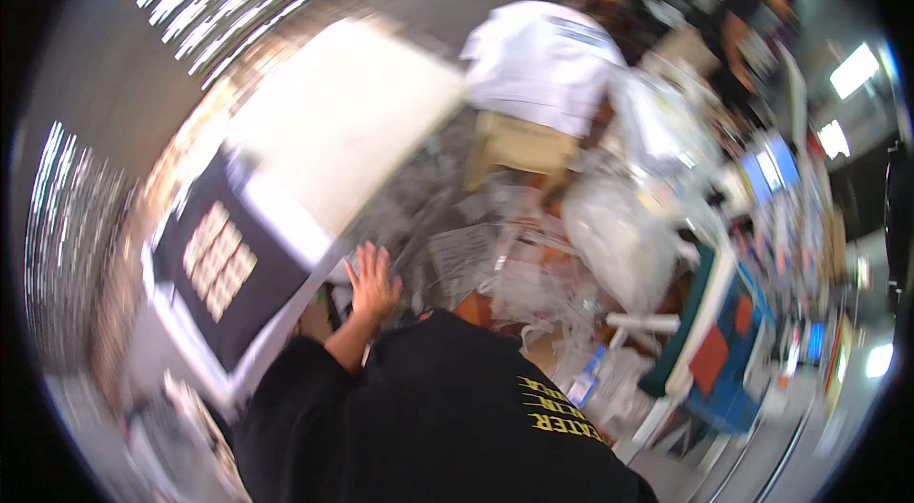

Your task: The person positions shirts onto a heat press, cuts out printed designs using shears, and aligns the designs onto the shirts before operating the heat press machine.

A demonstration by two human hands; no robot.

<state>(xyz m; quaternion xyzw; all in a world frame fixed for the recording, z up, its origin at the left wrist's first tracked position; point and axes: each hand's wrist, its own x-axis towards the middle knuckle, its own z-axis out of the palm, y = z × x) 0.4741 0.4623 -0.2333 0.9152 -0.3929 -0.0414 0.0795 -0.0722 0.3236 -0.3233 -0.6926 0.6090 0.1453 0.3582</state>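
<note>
My left hand [374, 284] reaches out from a black sleeve with its fingers spread, and nothing is in it. It is close to the right corner of a white-edged surface. On that surface lies a black cloth [271, 298] with a block of pale printed patches [220, 261] in rows. A large white tabletop [357, 108] stretches away beyond the cloth. My right hand does not show. Much of the picture is smeared by motion.
Ahead, white cloth [547, 60] is draped over a beige plastic stool [522, 146]. Clear plastic bags [624, 236] and loose wrappings [533, 275] cover the floor to the right. A blue and white rack-like object [728, 360] stands nearby. Another person [747, 32] is at the far right.
</note>
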